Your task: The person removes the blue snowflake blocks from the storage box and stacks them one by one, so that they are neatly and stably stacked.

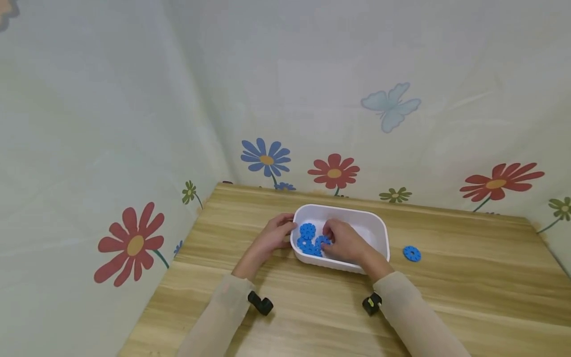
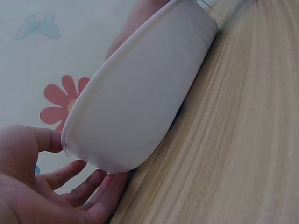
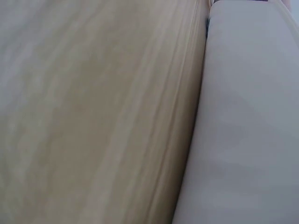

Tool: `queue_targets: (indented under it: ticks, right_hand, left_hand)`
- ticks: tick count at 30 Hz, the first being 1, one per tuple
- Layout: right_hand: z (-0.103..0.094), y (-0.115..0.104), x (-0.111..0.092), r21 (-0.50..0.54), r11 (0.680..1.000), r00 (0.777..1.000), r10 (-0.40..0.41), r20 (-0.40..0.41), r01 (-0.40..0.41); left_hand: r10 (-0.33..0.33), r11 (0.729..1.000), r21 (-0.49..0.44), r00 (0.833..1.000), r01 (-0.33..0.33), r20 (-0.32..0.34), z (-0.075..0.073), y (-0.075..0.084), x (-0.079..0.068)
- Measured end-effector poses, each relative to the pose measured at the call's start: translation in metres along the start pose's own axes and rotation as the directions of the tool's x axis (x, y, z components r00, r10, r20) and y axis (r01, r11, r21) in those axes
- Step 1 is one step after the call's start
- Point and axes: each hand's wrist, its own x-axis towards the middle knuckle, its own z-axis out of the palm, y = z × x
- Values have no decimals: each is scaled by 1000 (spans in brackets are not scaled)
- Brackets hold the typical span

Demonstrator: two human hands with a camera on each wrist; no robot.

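A white plastic basin [image 1: 376,233] stands on the wooden table, with several blue notched discs [image 1: 308,231] gathered at its left end. My left hand [image 1: 275,233] is at that end. In the left wrist view its thumb touches the rim, and its loosely extended fingers [image 2: 74,179] lie against the outer wall below. Reaching over the near side, my right hand [image 1: 345,242] is inside the basin and pinches a blue notched disc [image 1: 322,241] between thumb and fingers. The right wrist view shows the basin's outer wall [image 3: 247,121] but not the hand.
One more blue disc [image 1: 412,253] lies on the table [image 1: 468,277] to the right of the basin. A pale curtain [image 1: 312,99] printed with flowers and a butterfly hangs behind the table and along its left side.
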Motion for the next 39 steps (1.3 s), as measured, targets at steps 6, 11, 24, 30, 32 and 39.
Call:
queue_targets:
  ticks: [6, 11, 24, 30, 32, 39]
  right_hand:
    - [-1, 0, 0, -8, 999, 999, -38, 6, 38]
    - [0, -1, -1, -30, 999, 999, -37, 22, 37]
    - [-3, -1, -3, -42, 997, 994, -65, 87, 69]
    - [-3, 0, -2, -53, 998, 996, -41, 73, 45]
    - [-3, 0, -2, -56, 998, 997, -26, 66, 30]
    - [-2, -3, -2, -50, 999, 999, 8, 49, -5]
  left_hand:
    - [-1, 1000, -5, 1000, 1, 7, 0, 1, 1]
    - [-5, 1000, -1, 1000, 5, 3, 0, 2, 0]
    - [-25, 1000, -4, 1000, 25, -2, 1, 1, 2]
    - [-14, 1000, 1, 1000, 14, 4, 2, 2, 1]
    - [-9, 1000, -3, 1000, 9, 6, 2, 1, 1]
    - [-17, 1000, -14, 1000, 17, 8, -1, 1, 1]
